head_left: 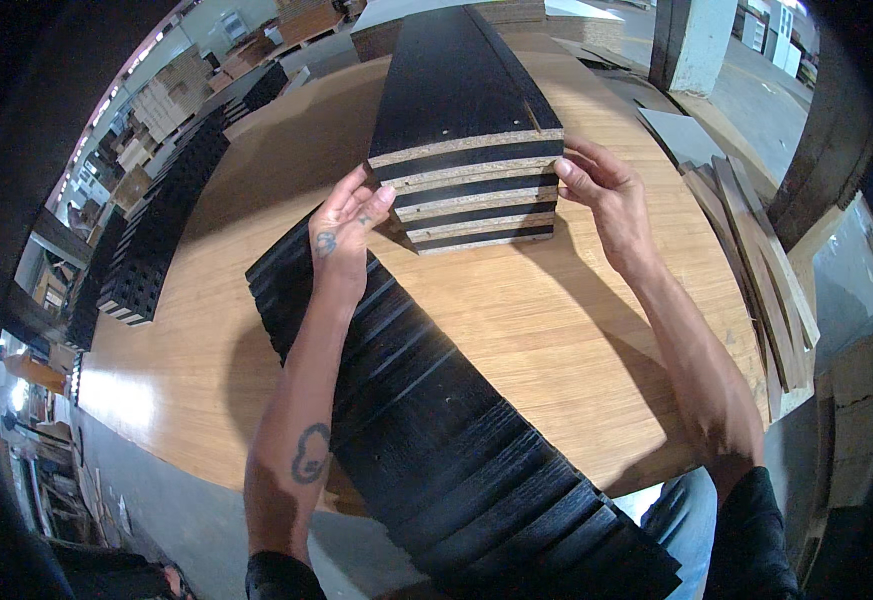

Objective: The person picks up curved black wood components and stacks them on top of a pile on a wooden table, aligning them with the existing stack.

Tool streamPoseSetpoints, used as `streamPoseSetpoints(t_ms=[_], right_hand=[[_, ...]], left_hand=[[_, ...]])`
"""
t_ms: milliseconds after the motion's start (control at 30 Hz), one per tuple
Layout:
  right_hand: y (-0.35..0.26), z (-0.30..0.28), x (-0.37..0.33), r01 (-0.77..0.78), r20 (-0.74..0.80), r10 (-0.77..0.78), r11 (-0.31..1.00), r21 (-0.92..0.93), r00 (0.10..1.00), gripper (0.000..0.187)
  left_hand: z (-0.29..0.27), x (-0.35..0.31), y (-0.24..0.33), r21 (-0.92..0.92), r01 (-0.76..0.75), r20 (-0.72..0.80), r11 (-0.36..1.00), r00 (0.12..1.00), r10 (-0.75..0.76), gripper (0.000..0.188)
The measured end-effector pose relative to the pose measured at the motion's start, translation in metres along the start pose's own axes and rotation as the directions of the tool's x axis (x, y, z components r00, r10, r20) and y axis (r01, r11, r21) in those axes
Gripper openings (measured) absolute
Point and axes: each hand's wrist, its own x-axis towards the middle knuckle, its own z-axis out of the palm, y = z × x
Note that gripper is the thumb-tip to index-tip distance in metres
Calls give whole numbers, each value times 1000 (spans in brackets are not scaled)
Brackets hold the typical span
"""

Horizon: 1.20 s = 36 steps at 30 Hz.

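Note:
A stack of black-faced boards [456,85] stands on the wooden tabletop, its raw particleboard ends turned toward me. My left hand [344,215] is closed at the stack's near left corner, thumb against the edge and fingers along the side. On the opposite corner, my right hand [608,195] presses its thumb to the front edge, with its fingers curled behind the side. A long row of overlapping black strips [446,410] lies diagonally under my left forearm, reaching past the table's near edge. The far end of the stack runs toward the back of the table.
The tabletop [606,370] has a curved-looking near edge in this view. Long rows of stacked black boards [171,210] line the left side. Loose wooden planks [756,270] lean along the right edge, near a pillar [694,50]. Piled panels stand behind the table.

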Motion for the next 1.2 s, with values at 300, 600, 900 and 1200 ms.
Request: streamPoseSetpoints(t_ms=[300,600,900,1200], right_hand=[[-2,-6,6,6,57,-3,999,-50,998,38],[-3,-1,7,40,39,-39,999,-29,998,36],[-2,0,6,85,54,-82,996,-39,995,34],[3,4,-4,67,-106,-83,987,-146,991,25]], left_hand=[[-2,5,0,73,-81,107,994,992,73,46],[0,5,-6,29,-143,81,989,987,140,42],[-5,6,-9,105,-114,64,988,992,108,49],[6,-4,-6,191,32,-209,981,978,9,59]])
